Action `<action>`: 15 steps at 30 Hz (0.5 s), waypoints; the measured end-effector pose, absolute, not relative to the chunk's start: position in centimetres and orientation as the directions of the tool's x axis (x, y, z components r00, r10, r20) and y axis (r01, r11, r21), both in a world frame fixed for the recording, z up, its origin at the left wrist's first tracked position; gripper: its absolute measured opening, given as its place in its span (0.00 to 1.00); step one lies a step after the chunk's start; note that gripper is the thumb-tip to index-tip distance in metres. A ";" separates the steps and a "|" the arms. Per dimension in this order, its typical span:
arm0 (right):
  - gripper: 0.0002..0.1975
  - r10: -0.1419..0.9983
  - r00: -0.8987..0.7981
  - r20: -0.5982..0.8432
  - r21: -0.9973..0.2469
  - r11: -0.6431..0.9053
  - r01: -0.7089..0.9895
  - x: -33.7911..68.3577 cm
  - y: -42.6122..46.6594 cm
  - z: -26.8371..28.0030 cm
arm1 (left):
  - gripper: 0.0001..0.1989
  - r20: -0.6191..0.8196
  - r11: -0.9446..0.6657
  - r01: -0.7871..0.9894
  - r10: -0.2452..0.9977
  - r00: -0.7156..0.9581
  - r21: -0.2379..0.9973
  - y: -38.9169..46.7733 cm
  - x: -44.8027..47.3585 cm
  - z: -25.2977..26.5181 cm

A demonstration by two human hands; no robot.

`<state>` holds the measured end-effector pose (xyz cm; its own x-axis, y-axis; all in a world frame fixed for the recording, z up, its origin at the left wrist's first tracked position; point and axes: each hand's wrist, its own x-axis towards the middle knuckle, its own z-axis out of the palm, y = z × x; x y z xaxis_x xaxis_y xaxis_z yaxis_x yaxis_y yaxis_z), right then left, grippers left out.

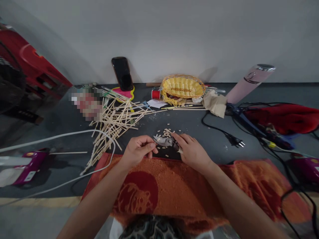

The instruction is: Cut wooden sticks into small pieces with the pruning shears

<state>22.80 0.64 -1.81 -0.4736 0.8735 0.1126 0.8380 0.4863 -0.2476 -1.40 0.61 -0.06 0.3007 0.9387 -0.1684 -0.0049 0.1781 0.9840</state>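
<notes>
My right hand (193, 148) is wrapped round the handles of a pair of pruning shears (165, 141), whose metal jaws point left. My left hand (140, 150) is closed in a pinch at the tip of the jaws; what its fingers hold is too small to make out. Just beyond the shears lies a small heap of short, pale wooden pieces (166, 132), with a few more scattered round about. Left of my hands spreads a loose pile of thin wooden sticks (117, 116).
An orange towel (184, 189) covers the front edge. Along the wall stand a phone (122, 73), a red thread spool (156, 94), a yellow woven basket (183, 87) and a pink flask (250, 83). A plug (235, 140) lies right, a white cable (74, 132) left.
</notes>
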 end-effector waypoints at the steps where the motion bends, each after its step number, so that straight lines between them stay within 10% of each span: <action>1: 0.25 0.872 -0.476 0.119 -0.253 0.490 0.834 22.8 0.6 -1.9 | 0.11 -0.172 0.187 -0.018 0.937 0.304 0.982 0.6 -1.4 -0.1; 15: 0.29 0.835 -0.534 0.132 -0.269 0.548 0.792 23.1 0.9 -1.7 | 0.13 -0.245 0.321 -0.108 0.866 0.436 0.941 0.6 -2.0 -0.1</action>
